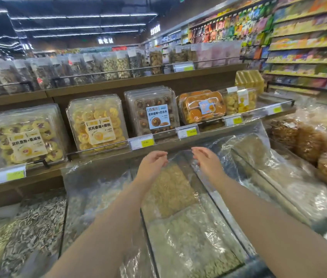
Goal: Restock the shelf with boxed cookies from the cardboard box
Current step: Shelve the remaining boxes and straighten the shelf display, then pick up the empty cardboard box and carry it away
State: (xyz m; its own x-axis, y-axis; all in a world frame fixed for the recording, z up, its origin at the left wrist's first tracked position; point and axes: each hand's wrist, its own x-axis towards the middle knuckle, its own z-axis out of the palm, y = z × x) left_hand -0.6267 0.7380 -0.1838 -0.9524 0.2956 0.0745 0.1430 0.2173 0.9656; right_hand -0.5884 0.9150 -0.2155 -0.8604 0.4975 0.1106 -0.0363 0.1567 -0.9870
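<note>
Clear plastic cookie boxes stand on the wooden shelf (178, 144): a chocolate cookie box (152, 110) straight ahead, a yellow cookie box (97, 122) to its left, a berry cookie box (26, 137) further left, and an orange pastry box (201, 107) to the right. My left hand (152, 164) and my right hand (207, 161) are stretched out side by side just below the shelf edge, palms facing each other, fingers loosely apart, holding nothing. No cardboard box is in view.
Below my arms lie bulk bins under clear plastic film: seeds (32, 223) at left, nuts (170, 193) in the middle, fried snacks (309, 143) at right. Price tags (141, 143) hang on the shelf rail. Bagged dried goods (114, 65) fill the upper shelf.
</note>
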